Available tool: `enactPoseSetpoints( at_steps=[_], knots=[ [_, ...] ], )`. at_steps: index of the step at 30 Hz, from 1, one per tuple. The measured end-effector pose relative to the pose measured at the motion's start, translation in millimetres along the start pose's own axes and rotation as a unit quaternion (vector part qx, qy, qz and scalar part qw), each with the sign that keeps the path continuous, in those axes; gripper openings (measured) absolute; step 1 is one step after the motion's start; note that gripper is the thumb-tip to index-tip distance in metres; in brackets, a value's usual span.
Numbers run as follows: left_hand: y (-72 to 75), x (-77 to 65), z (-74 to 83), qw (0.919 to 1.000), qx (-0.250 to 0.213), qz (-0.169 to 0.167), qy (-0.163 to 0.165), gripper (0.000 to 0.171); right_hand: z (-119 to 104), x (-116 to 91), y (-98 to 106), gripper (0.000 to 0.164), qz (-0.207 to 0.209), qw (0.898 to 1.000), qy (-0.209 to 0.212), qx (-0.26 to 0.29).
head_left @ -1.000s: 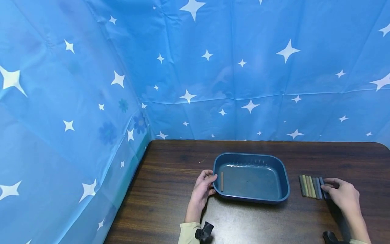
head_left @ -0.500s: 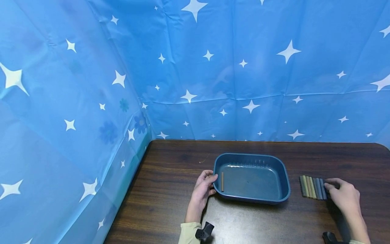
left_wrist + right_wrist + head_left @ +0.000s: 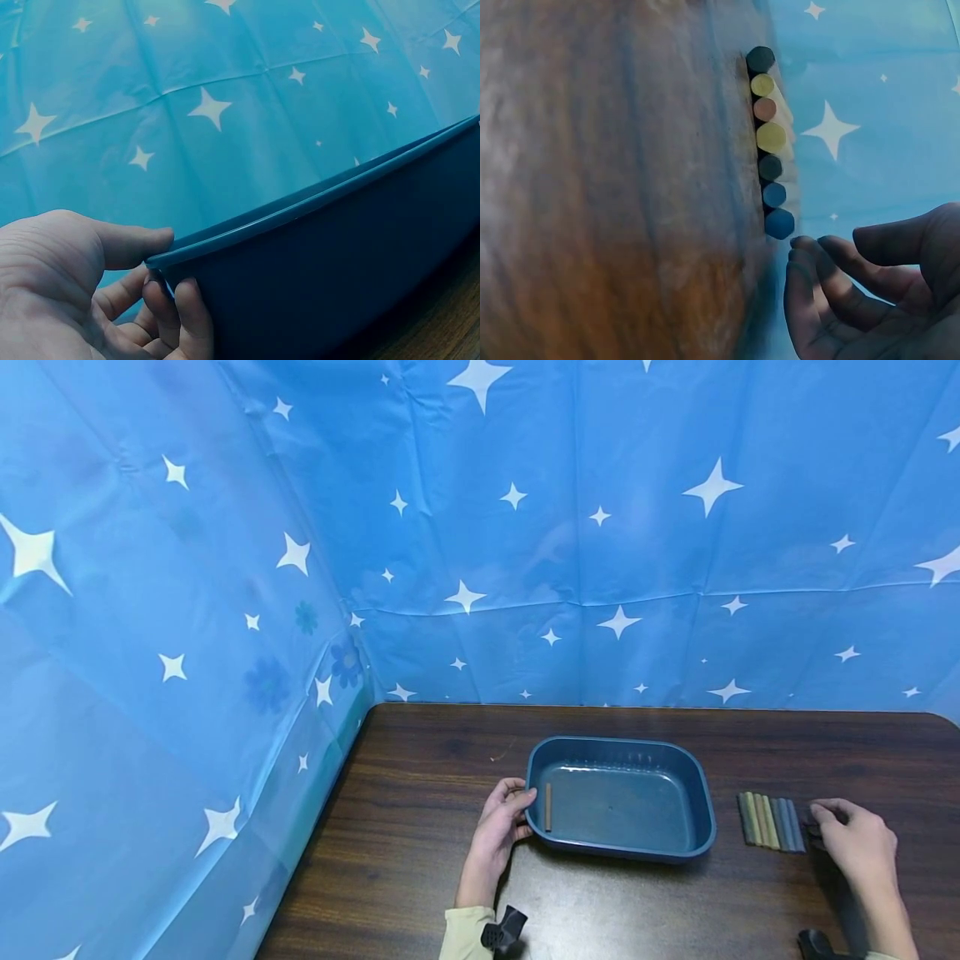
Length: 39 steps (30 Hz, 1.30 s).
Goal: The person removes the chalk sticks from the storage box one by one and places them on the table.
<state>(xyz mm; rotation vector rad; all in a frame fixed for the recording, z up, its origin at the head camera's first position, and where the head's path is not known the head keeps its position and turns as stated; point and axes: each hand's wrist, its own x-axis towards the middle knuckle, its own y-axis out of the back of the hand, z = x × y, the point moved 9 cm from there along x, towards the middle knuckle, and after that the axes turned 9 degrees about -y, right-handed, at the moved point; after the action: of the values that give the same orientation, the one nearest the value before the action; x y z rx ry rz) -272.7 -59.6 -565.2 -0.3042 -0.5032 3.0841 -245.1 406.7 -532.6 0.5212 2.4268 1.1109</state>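
Note:
My left hand (image 3: 498, 818) grips the left rim of a dark blue plastic basin (image 3: 693, 802), thumb over the edge and fingers under it, as the left wrist view shows up close. One brown-orange chalk stick (image 3: 548, 807) lies inside the basin along its left end. To the right of the basin, several chalk sticks (image 3: 763, 820) in dark green, yellow, orange and blue lie side by side in a row. My right hand (image 3: 855, 843) is just right of that row with loosely bent fingers. Its fingertips are close to the end blue chalk (image 3: 779, 223), with nothing visible between them.
The dark wood table (image 3: 405, 827) runs back to a blue star-patterned curtain (image 3: 525, 552), which also closes off the left side. A black wrist-camera mount (image 3: 504, 929) is at my left sleeve, another (image 3: 816, 945) at the right wrist.
My right hand has moved slightly right, away from the row's end chalk, which now lies against the others. The left hand and basin have stayed in place.

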Motion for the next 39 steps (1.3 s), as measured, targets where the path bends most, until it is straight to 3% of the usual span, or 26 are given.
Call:
enactPoseSetpoints(
  at_steps=[5, 14, 21, 33, 39],
  knots=[
    [0.5, -0.2, 2.3, 1.0000, 0.003, -0.002, -0.004, 0.023, -2, -2, 4, 0.043, -0.012, 1.000, -0.020, 0.015],
    [0.5, -0.6, 2.7, 1.0000, -0.001, -0.003, -0.003, 0.021, -27, -14, 13, 0.053, -0.050, 0.995, -0.014, 0.090],
    [0.0, -0.2, 2.8, 1.0000, -0.002, -0.006, -0.005, 0.021, -59, -34, 14, 0.051, -0.087, 0.976, 0.041, 0.195],
    [-0.7, -0.3, 1.7, 1.0000, -0.002, -0.004, -0.006, 0.021, -89, -54, 7, 0.039, -0.120, 0.961, 0.077, 0.237],
    [-0.1, 0.4, 1.7, 1.0000, -0.002, -0.001, -0.005, 0.021, -105, -62, -5, 0.045, -0.145, 0.952, 0.097, 0.251]
  ],
)
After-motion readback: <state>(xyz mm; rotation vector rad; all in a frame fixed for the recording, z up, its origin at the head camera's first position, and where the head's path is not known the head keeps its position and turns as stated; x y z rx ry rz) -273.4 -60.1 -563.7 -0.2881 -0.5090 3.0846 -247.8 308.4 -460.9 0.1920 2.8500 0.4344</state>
